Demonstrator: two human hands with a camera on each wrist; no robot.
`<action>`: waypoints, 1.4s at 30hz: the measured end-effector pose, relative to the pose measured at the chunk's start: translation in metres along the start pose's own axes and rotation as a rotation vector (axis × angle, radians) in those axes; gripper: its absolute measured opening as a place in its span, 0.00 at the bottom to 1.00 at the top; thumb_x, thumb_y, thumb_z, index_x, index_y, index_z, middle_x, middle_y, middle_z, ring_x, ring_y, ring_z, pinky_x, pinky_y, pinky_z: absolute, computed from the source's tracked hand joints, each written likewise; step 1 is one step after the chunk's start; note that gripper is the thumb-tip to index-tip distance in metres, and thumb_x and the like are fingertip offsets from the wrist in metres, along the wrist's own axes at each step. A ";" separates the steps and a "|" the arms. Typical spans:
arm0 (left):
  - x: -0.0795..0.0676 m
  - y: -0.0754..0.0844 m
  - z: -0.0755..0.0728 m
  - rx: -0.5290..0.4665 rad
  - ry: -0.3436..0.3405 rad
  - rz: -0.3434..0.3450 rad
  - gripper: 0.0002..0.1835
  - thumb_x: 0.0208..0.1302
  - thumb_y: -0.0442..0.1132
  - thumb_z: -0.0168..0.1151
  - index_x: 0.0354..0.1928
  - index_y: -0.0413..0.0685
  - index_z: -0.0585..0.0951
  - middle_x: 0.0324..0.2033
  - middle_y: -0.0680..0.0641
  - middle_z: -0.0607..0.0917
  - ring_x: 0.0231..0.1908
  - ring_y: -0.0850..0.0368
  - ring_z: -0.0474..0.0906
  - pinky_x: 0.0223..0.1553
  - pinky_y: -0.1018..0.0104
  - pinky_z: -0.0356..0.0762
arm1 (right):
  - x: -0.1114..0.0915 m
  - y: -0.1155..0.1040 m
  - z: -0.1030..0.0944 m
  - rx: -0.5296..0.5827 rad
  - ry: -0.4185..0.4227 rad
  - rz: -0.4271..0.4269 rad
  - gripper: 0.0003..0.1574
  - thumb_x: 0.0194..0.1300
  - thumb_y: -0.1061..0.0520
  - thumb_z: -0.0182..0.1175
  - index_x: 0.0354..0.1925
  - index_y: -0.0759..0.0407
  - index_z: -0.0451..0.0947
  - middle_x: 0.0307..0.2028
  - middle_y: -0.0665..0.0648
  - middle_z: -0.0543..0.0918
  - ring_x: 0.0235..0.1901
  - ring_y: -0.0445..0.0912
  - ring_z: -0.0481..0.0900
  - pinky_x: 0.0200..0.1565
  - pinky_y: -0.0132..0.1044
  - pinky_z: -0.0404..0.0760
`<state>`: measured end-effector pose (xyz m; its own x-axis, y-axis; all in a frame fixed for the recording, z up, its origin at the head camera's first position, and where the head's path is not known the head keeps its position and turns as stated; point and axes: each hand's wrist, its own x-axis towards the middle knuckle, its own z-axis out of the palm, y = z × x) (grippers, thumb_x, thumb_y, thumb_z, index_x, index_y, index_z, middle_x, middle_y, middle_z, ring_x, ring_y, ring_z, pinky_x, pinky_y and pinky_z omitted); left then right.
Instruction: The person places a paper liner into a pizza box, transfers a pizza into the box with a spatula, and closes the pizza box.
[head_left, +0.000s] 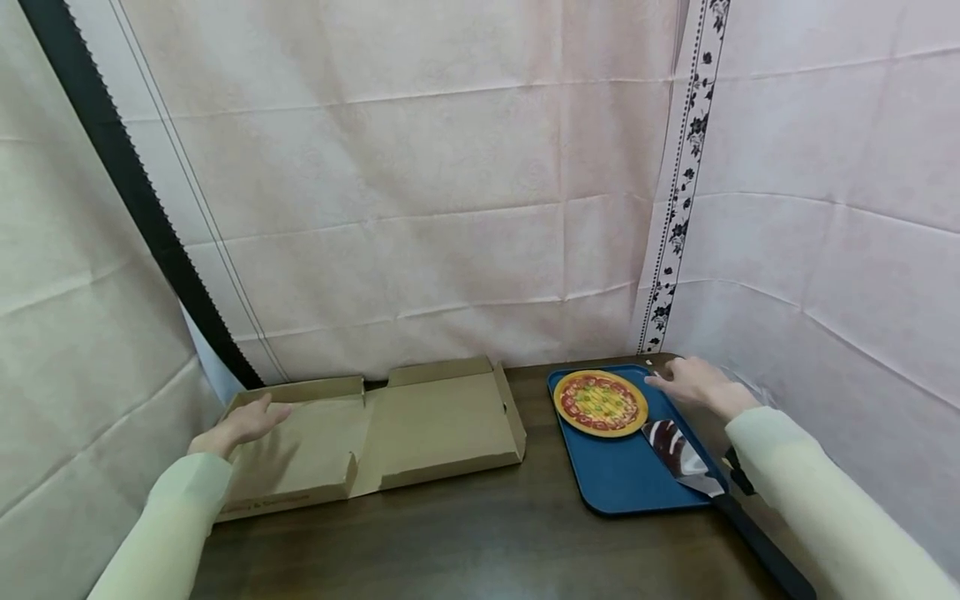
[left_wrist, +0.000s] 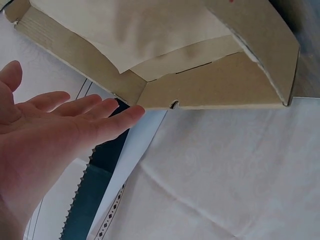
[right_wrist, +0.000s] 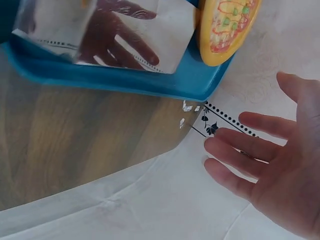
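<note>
With fingers spread and nothing held, my left hand [head_left: 243, 423] hovers over the left half of an opened cardboard pizza box [head_left: 442, 417]. A pale paper sheet [left_wrist: 160, 30] lines the box in the left wrist view. My right hand [head_left: 697, 385] is held beside the far right corner of a blue tray [head_left: 626, 479]; its fingers are loosely extended and hold nothing. On the tray's far left part lies a small toy-like pizza [head_left: 600, 403]. A pizza server [head_left: 678, 454] rests with its shiny blade on the tray, close to the pizza, its black handle [head_left: 761, 546] sticking out over the near right corner.
The brown wooden table [head_left: 480, 542] carries box and tray. Pale cloth [head_left: 450, 208] hangs behind and on both sides. White flecks [right_wrist: 186, 106] lie by the tray at the table's edge. A small dark object [head_left: 738, 473] is partly hidden by the right sleeve.
</note>
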<state>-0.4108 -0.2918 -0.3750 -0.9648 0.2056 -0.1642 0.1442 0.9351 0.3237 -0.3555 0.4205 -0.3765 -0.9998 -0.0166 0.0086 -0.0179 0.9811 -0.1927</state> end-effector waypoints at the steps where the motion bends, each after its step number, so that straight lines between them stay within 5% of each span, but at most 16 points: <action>1: 0.000 0.000 0.000 -0.004 -0.001 0.000 0.47 0.76 0.60 0.31 0.67 0.15 0.42 0.66 0.16 0.45 0.65 0.17 0.45 0.65 0.29 0.49 | -0.002 0.001 0.000 -0.003 -0.006 -0.002 0.42 0.69 0.34 0.50 0.53 0.72 0.76 0.45 0.72 0.83 0.40 0.59 0.83 0.42 0.53 0.82; 10: -0.004 0.007 0.001 -0.024 0.003 0.002 0.46 0.76 0.60 0.31 0.68 0.17 0.43 0.66 0.17 0.45 0.65 0.17 0.44 0.65 0.29 0.47 | -0.020 0.006 0.002 0.026 -0.087 -0.006 0.40 0.64 0.33 0.56 0.44 0.70 0.80 0.29 0.58 0.83 0.27 0.45 0.77 0.30 0.39 0.77; 16: 0.002 0.012 0.003 0.006 0.020 0.021 0.46 0.76 0.61 0.27 0.68 0.17 0.44 0.66 0.17 0.48 0.65 0.17 0.46 0.65 0.28 0.47 | -0.039 0.005 0.001 0.072 -0.248 0.107 0.46 0.58 0.27 0.59 0.42 0.72 0.76 0.26 0.57 0.76 0.24 0.45 0.73 0.25 0.33 0.71; 24: 0.006 0.019 0.005 -0.018 0.015 0.030 0.45 0.76 0.60 0.23 0.69 0.18 0.44 0.67 0.17 0.47 0.65 0.17 0.43 0.64 0.26 0.43 | -0.071 -0.004 -0.002 -0.039 -0.451 0.259 0.51 0.46 0.20 0.62 0.37 0.66 0.75 0.26 0.62 0.81 0.25 0.50 0.83 0.30 0.45 0.85; 29: 0.007 0.020 0.007 -0.028 0.011 0.030 0.45 0.76 0.60 0.22 0.69 0.18 0.43 0.67 0.17 0.47 0.65 0.16 0.42 0.64 0.25 0.42 | -0.086 -0.007 0.001 -0.063 -0.535 0.321 0.62 0.37 0.19 0.67 0.43 0.74 0.70 0.25 0.64 0.83 0.26 0.54 0.85 0.34 0.49 0.86; 37: 0.008 0.022 0.006 -0.006 0.011 0.035 0.45 0.75 0.61 0.20 0.70 0.20 0.44 0.67 0.18 0.48 0.65 0.16 0.44 0.63 0.24 0.44 | -0.105 -0.003 0.008 -0.060 -0.574 0.276 0.56 0.33 0.20 0.69 0.32 0.70 0.73 0.20 0.65 0.84 0.23 0.57 0.86 0.32 0.54 0.85; 42: 0.007 0.025 0.009 0.013 0.012 0.034 0.46 0.75 0.63 0.21 0.70 0.22 0.45 0.67 0.19 0.50 0.65 0.17 0.46 0.62 0.25 0.46 | -0.111 0.000 0.019 -0.018 -0.602 0.324 0.60 0.30 0.20 0.71 0.38 0.70 0.71 0.20 0.64 0.85 0.23 0.55 0.86 0.33 0.51 0.86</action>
<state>-0.4123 -0.2640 -0.3760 -0.9617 0.2341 -0.1422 0.1799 0.9314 0.3165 -0.2446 0.4190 -0.3959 -0.7833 0.1791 -0.5953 0.2773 0.9577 -0.0768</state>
